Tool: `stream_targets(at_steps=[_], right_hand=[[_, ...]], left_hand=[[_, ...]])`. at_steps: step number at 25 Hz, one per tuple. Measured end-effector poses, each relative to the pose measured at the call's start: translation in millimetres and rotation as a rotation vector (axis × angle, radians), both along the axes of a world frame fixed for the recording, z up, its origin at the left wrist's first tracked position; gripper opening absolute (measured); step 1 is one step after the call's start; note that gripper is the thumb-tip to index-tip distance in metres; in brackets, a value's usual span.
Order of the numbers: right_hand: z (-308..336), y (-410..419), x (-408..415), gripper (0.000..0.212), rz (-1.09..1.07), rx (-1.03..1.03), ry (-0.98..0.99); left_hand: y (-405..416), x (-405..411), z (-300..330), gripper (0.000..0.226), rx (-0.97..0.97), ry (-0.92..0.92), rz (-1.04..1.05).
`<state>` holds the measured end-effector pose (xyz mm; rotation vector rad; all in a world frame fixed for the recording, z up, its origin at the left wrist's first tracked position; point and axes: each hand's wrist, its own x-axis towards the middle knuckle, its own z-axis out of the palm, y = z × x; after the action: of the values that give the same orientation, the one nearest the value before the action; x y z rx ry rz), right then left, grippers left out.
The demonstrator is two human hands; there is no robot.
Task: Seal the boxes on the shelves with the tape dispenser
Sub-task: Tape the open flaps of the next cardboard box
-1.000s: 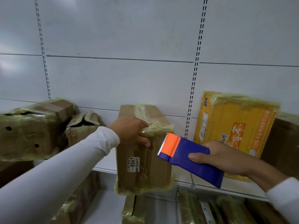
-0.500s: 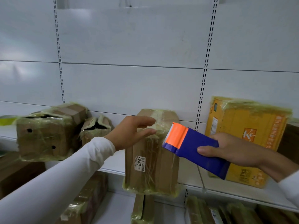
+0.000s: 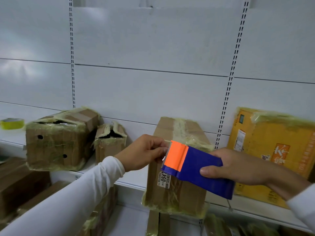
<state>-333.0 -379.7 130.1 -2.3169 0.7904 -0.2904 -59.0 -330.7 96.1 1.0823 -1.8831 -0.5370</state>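
My right hand (image 3: 238,167) grips a blue tape dispenser (image 3: 201,172) with an orange front and a toothed blade, held in front of a tall brown box (image 3: 175,189) labelled 0947 that overhangs the shelf edge. My left hand (image 3: 144,154) is at the dispenser's blade, its fingers pinching the clear tape end there. Yellowish tape is wrapped over the tall box's top and bottom. On the left of the shelf stand a larger brown box (image 3: 58,140) with holes and a small torn box (image 3: 110,142).
A yellow printed box (image 3: 276,150) leans against the back wall on the right. A roll of yellow tape (image 3: 12,123) lies on the white shelf (image 3: 129,181) at far left. More taped boxes sit on the shelf below. The white back panel rises behind.
My left hand left the top of the tall box and came to the dispenser's blade, where it now pinches the tape end. The view has tilted upward.
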Motion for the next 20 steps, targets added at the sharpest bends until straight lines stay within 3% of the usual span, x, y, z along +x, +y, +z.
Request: stream_targets(at_steps=[3, 10, 15, 18, 20], right_hand=[[21, -2, -7, 0.042, -0.020, -0.017, 0.037], [59, -12, -13, 0.083, -0.225, -0.115, 0.188], [64, -15, 0, 0.048, -0.245, -0.063, 0.198], [61, -17, 5, 0.043, -0.251, -0.049, 0.213], [59, -20, 4, 0.043, -0.271, -0.045, 0.213]], left_hand=[[-2, 37, 8, 0.013, -0.031, 0.111, 0.069], [-24, 60, 0, 0.014, 0.018, 0.192, 0.165], [-38, 65, -7, 0.014, 0.054, 0.154, 0.183], [-43, 64, -13, 0.013, 0.131, 0.103, 0.220], [-43, 68, -18, 0.029, 0.133, -0.027, 0.381]])
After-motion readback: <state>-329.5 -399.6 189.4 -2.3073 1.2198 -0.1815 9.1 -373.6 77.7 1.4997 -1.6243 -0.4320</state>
